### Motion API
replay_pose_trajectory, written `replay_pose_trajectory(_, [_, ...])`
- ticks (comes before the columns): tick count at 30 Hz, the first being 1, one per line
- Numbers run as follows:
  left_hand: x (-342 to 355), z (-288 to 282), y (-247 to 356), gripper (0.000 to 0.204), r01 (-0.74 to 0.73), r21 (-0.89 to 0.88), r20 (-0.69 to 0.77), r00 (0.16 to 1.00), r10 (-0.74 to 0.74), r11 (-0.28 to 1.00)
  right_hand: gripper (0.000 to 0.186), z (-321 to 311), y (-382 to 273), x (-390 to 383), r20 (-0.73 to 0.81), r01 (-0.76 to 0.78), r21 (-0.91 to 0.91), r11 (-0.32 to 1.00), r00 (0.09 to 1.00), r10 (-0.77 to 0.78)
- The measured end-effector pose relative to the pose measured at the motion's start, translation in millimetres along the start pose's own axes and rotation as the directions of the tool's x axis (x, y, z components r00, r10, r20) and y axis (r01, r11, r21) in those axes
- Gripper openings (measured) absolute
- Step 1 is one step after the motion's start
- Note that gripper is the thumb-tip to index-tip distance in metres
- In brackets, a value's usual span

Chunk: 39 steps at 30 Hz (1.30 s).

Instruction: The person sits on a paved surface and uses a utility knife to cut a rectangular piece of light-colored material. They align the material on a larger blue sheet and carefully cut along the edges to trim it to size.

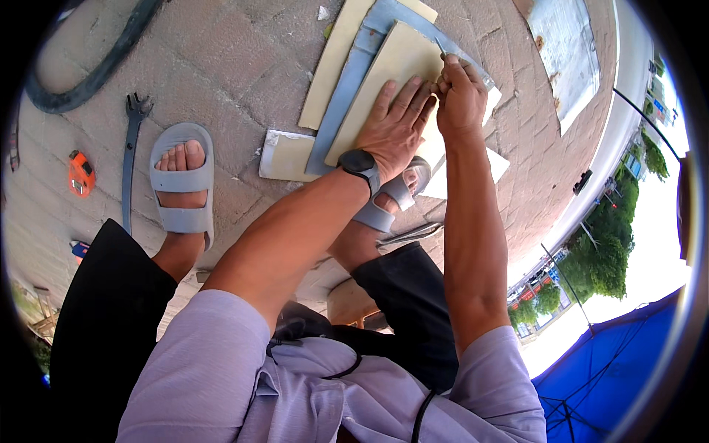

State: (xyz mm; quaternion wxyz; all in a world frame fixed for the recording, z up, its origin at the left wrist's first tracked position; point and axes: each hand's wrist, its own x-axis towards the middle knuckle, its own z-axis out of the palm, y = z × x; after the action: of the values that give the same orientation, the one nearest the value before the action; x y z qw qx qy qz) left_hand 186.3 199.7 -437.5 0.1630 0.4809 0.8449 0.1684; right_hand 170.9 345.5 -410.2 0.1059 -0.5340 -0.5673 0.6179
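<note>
My left hand (pixel 397 124) lies flat, fingers spread, pressing on a cream-coloured tile (pixel 395 70) that rests on a grey tile (pixel 354 81) on the paved ground. A black watch (pixel 360 164) sits on that wrist. My right hand (pixel 461 100) is closed around a thin metal tool (pixel 441 49) whose tip sticks out above the fist, at the cream tile's right edge. Both hands touch near the thumbs.
More tiles (pixel 288 155) lie stacked around. My feet wear grey sandals (pixel 182 181). A long black wrench-like tool (pixel 131 148), an orange tape measure (pixel 81 173) and a black hose (pixel 96 70) lie to the left. A metal tool (pixel 410 235) lies by my right foot.
</note>
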Motion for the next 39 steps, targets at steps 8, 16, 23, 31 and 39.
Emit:
replay_pose_trajectory(8, [1.2,-6.7,-11.9,0.073,-0.038,-0.223,-0.158,0.987,0.003,0.974,0.02,-6.7,5.0,4.5,0.016,-0.046,0.2,0.979,0.999,0.044])
replay_pose_trajectory(16, [35.7,-24.1,-51.0,0.068,-0.215,-0.149,-0.124,0.972,0.197,0.965,0.019,-6.1,8.0,8.9,-0.033,-0.015,0.264,0.964,0.999,0.025])
replay_pose_trajectory(23, [62.2,-28.7,-44.7,0.089,-0.189,0.062,-0.027,0.981,0.191,0.98,0.021,-6.3,5.0,6.7,-0.016,-0.056,0.215,0.975,0.998,0.061])
replay_pose_trajectory(31, [60.5,-14.7,-31.5,0.075,-0.193,0.082,-0.08,0.977,0.199,0.978,0.019,-8.2,6.5,8.5,0.009,-0.066,0.24,0.969,0.998,0.066])
replay_pose_trajectory(39, [60.8,-16.7,-35.8,0.072,-0.236,-0.008,-0.077,0.969,0.235,0.972,0.018,-28.1,-1.8,17.5,0.181,-0.15,0.24,0.959,0.978,0.107])
